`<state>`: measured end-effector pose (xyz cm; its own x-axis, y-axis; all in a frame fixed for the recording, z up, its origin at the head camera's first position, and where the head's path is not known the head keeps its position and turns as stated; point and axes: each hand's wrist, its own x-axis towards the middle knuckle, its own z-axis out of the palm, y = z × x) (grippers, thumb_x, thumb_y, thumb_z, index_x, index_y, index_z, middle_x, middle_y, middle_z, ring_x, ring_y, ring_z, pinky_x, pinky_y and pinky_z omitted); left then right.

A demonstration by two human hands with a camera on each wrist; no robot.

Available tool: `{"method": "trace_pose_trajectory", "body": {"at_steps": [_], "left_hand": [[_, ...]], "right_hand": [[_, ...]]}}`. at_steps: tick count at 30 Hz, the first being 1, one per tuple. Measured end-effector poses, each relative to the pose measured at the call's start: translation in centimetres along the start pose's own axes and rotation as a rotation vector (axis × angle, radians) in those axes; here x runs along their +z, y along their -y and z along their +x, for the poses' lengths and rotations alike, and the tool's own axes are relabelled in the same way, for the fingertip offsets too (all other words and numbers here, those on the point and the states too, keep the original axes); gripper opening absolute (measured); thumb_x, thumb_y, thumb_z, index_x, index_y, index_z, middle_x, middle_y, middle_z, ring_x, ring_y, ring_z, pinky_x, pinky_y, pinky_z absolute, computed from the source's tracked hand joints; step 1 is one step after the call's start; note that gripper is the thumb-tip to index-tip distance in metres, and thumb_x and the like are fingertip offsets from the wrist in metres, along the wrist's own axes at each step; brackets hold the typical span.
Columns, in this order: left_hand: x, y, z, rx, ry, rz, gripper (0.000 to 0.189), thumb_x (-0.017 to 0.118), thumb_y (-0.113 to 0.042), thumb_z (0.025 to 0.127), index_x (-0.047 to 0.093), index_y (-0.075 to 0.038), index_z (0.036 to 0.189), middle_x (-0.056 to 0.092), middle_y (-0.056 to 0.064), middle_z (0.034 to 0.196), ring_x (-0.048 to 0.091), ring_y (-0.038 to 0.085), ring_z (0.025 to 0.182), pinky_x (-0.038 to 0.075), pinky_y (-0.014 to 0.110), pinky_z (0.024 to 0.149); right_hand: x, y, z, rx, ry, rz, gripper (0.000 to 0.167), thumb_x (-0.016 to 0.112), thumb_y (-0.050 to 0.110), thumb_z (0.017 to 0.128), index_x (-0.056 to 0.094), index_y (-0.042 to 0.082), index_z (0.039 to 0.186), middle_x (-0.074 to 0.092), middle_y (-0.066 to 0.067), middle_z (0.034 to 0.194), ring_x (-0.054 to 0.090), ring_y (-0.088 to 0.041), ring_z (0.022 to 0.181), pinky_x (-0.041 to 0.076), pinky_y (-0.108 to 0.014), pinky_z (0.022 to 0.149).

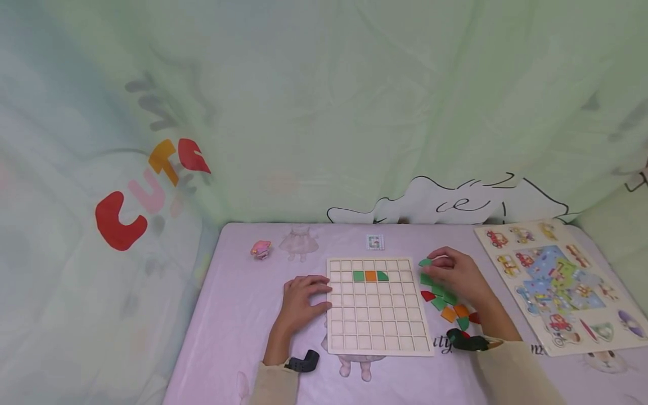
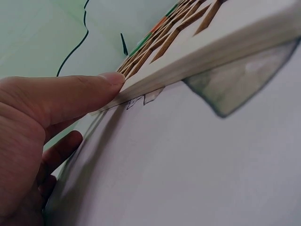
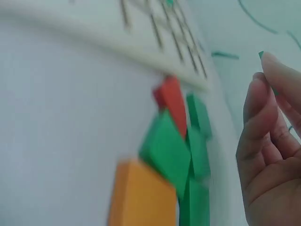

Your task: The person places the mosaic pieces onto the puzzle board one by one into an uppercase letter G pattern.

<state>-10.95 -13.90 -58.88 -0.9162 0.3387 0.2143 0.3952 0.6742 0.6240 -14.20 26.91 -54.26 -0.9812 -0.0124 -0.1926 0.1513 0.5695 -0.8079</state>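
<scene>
My left hand [image 1: 302, 301] rests at the left edge of a wooden grid board [image 1: 374, 346], its fingers spread and touching the rim. In the left wrist view the thumb [image 2: 80, 96] lies against that edge. One row near the board's top holds a green square [image 1: 359, 276], an orange square [image 1: 371, 276] and a green piece with a rounded corner [image 1: 382, 276]. Right of the board, my right hand [image 1: 462, 275] pinches a green tile [image 1: 424, 262] between thumb and fingers; in the right wrist view only slivers of it show. Loose tiles [image 1: 448, 314] lie below this hand, partly hidden.
A small patterned card [image 1: 375, 242] lies behind the board. At the back left stands a little pink toy [image 1: 261, 249]. A picture puzzle board [image 1: 552, 287] covers the table's right side. Fabric with printed letters hangs behind the table.
</scene>
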Motion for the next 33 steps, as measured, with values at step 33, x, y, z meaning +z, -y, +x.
{"method": "trace_pose_trajectory", "body": {"at_steps": [33], "left_hand": [[-0.1,-0.1,0.0,0.021,-0.02,0.001,0.03,0.083,-0.03,0.083,0.078,-0.025,0.112,0.068,-0.01,0.13,0.056,0.018,0.118,0.032,0.051,0.098]], "right_hand": [[10.7,7.4,2.7,-0.069,0.169,0.322,0.023,0.078,0.017,0.09,0.07,0.0,0.104,0.074,-0.009,0.085,0.067,-0.019,0.071,0.057,-0.028,0.066]]}}
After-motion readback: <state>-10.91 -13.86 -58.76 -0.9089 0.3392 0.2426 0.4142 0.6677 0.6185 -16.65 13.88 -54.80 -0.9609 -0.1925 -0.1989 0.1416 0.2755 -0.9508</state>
